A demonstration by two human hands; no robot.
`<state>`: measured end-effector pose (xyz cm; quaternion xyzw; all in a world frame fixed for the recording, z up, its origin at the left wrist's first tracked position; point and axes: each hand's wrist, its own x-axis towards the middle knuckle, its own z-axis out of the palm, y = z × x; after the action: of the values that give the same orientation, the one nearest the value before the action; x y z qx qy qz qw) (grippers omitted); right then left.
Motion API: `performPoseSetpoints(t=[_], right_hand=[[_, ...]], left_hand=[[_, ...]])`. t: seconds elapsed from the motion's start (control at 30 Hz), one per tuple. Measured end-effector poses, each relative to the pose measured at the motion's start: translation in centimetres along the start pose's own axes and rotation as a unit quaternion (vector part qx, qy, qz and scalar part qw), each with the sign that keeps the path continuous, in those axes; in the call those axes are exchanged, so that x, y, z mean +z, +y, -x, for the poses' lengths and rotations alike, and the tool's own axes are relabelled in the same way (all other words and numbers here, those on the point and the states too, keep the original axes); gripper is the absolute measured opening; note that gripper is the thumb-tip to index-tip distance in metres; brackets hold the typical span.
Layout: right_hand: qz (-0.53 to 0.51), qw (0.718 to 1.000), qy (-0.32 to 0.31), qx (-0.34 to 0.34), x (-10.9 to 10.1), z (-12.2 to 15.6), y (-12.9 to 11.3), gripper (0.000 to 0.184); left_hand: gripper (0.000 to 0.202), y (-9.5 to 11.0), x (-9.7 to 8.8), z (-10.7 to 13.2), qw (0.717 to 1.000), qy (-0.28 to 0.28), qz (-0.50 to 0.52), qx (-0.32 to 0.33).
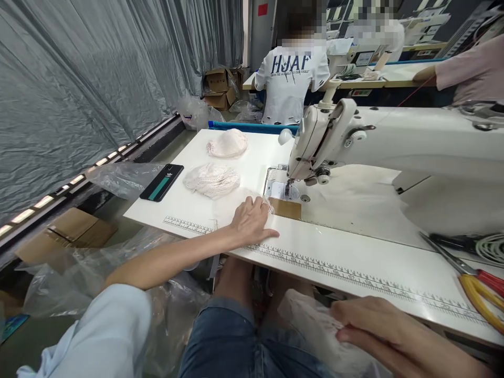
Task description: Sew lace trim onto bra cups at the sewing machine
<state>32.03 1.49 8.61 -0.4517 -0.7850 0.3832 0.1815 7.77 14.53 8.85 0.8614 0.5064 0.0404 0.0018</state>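
Note:
My left hand (252,218) lies palm down near the front of the sewing table, left of the needle. Its fingers press on a sheer white fabric piece (228,206) with a lacy edge; the thumb is spread out to the right. Over my lap, my right hand (362,317) is closed on a bunched, sheer whitish fabric (309,317) that hangs below the table edge. Behind my left hand, two pale lace-edged fabric bundles lie on the table, a nearer one (212,180) and a farther one (228,143). The sewing machine (315,142) stands right of them.
A black phone (161,182) lies at the table's left edge. Scissors (472,281) with red and yellow handles lie at the right. A printed ruler (315,263) runs along the front edge. Plastic bags and a cardboard box (65,233) are at left. Two people sit ahead.

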Motion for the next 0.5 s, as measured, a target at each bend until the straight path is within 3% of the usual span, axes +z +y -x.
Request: performPoseSetpoints(t=[0.1,0.17,0.27,0.33,0.4,0.47,0.5], right_hand=[[0.030,0.995,-0.094,-0.015,0.6,-0.6,-1.2,0.027],[0.036,0.991,-0.124,-0.021,0.6,-0.7,-1.7,0.024],[0.007,0.989,-0.131,-0.066,0.3,-0.5,-2.9,0.023],[-0.049,0.977,-0.158,-0.132,-0.2,-0.5,-4.1,0.021],[-0.124,0.956,-0.179,-0.197,-0.5,-0.9,-5.6,0.022],[-0.200,0.936,-0.166,-0.237,-0.5,-1.6,-6.7,0.026],[-0.232,0.930,-0.147,-0.245,-0.3,-2.0,-7.0,0.027]], left_hand=[[0.025,0.3,0.4,-0.5,1.000,0.011,-0.005,-0.018],[0.022,0.2,-0.2,0.0,1.000,0.019,0.019,-0.005],[0.012,0.2,-1.5,2.5,0.979,0.021,0.204,-0.007],[0.012,0.4,-2.0,4.8,0.916,0.018,0.399,-0.043],[0.011,1.0,-1.9,7.1,0.820,-0.014,0.568,-0.077],[0.017,1.8,-1.1,9.1,0.724,-0.067,0.679,-0.105],[0.021,2.2,-0.5,10.0,0.688,-0.090,0.710,-0.119]])
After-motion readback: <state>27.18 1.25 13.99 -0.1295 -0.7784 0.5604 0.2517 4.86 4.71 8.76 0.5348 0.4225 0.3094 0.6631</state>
